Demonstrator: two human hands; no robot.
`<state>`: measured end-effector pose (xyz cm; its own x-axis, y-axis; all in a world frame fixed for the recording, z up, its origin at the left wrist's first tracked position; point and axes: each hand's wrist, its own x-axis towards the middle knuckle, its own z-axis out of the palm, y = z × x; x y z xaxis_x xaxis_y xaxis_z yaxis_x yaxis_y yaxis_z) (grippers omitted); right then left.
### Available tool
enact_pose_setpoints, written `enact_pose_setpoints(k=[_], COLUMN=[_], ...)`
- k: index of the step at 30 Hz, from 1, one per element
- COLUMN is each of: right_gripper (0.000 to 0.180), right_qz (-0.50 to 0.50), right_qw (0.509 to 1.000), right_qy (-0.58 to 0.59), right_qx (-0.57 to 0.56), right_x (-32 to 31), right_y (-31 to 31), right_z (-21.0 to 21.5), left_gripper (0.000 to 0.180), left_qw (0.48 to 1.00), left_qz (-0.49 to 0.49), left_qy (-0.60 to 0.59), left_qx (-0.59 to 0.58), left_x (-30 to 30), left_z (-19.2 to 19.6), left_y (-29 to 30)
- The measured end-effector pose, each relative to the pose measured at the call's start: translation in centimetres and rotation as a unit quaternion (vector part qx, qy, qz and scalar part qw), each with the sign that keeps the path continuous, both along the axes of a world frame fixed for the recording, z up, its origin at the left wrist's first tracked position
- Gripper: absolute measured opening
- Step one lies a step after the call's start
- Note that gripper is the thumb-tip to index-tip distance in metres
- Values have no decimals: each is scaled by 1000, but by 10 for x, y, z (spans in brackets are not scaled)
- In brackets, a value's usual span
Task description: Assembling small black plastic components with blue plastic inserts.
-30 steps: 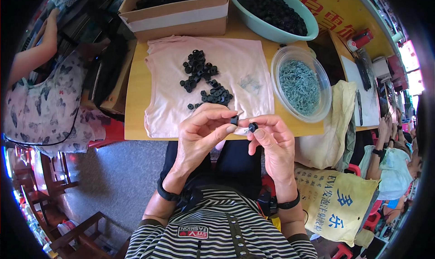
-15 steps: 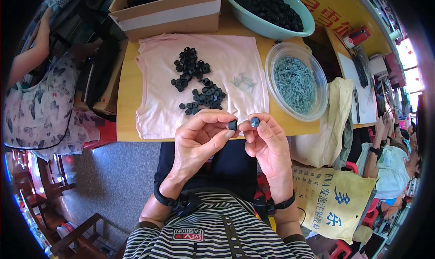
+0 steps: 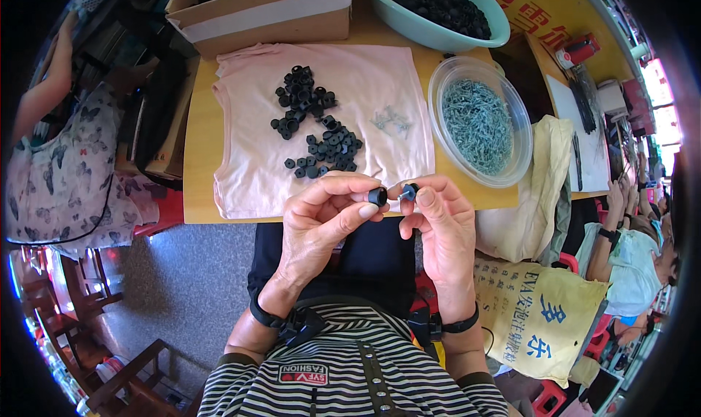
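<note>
L hand (image 3: 315,227): gripping 1 blk cap (image 3: 377,196) btwn thumb & fingers, hollow end twd R hand; posn. by desk's near edge, abt. mid-length, held up. R hand (image 3: 447,227): thumb & fingers closed on 1 blk knob (image 3: 411,191) w/ metal shank pointing twd cap; the 2 pcs close but apart. Desk (image 3: 198,147), yellow wood, carries: pink cloth (image 3: 244,117), creased, 1 pc, reaching near edge, short of L edge; on it, 1 heap blk hollow caps (image 3: 301,99), farther from near edge; 1 heap small blk pcs (image 3: 336,145), closer to it; few loose metal screws (image 3: 392,122), R of heaps. Clear round tub (image 3: 482,179), full of screws, at R edge. Cardboard box (image 3: 270,21) w/ white band, blk contents, far-L corner. Pale green basin (image 3: 416,35), heaped w/ blk pcs, far edge, twd R corner. Off R edge: cream sack (image 3: 529,198).
</note>
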<state>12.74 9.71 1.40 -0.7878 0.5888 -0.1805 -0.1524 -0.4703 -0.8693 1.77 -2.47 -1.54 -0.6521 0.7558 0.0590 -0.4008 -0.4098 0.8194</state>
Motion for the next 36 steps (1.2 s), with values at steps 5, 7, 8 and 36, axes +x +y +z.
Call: enact_pose_setpoints(k=[5, 7, 8, 36], right_gripper=[18, 18, 17, 32], right_qz=[-27, -24, -17, -66], right_qw=[989, 986, 983, 704], right_qy=[-25, -21, -17, -62], right_qx=[143, 161, 180, 705], right_x=[-4, -5, -6, -6], right_y=[-5, -8, -10, -4], right_z=[11, 13, 14, 15], left_gripper=[25, 26, 26, 24], left_qw=[999, 998, 998, 996], left_qz=[-12, -2, -5, 34], left_qy=[-38, -44, -43, 67], left_qx=[23, 39, 38, -54], left_x=[0, 1, 0, -3], left_z=[0, 0, 0, -2], left_y=[-2, -3, -4, -5])
